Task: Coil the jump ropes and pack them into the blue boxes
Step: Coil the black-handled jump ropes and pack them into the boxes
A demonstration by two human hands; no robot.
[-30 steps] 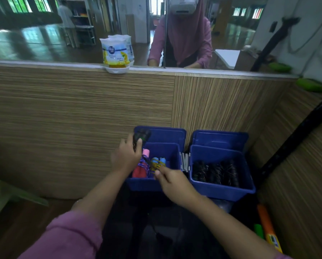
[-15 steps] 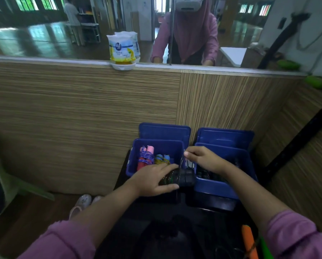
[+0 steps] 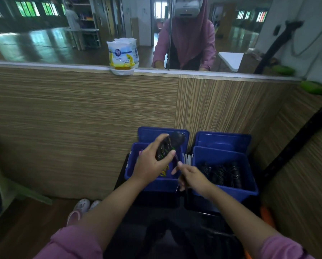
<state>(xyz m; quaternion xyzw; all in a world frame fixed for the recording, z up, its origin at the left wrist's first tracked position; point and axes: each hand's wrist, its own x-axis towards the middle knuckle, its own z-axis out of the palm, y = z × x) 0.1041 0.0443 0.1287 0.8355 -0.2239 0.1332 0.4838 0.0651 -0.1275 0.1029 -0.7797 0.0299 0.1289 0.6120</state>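
Two blue boxes stand side by side against the wooden wall. My left hand [image 3: 152,161] grips a black jump rope bundle [image 3: 168,147] by its handles, held above the left blue box [image 3: 132,165]. My right hand [image 3: 192,177] pinches the dark rope trailing down from that bundle, just over the gap between the boxes. A bit of yellow rope shows inside the left box under my left hand. The right blue box [image 3: 249,186] holds several black coiled jump ropes [image 3: 221,173].
The boxes sit on a dark surface in front of me. A wood-panelled wall [image 3: 81,118] rises behind them, topped by a ledge with a white and yellow container [image 3: 122,57]. A black pole [image 3: 296,144] leans at the right. Shoes [image 3: 81,208] lie on the floor at left.
My left hand has lifted the black bundle from the front edge of the left box to above it. My right hand came back from the right box and took hold of the trailing rope.
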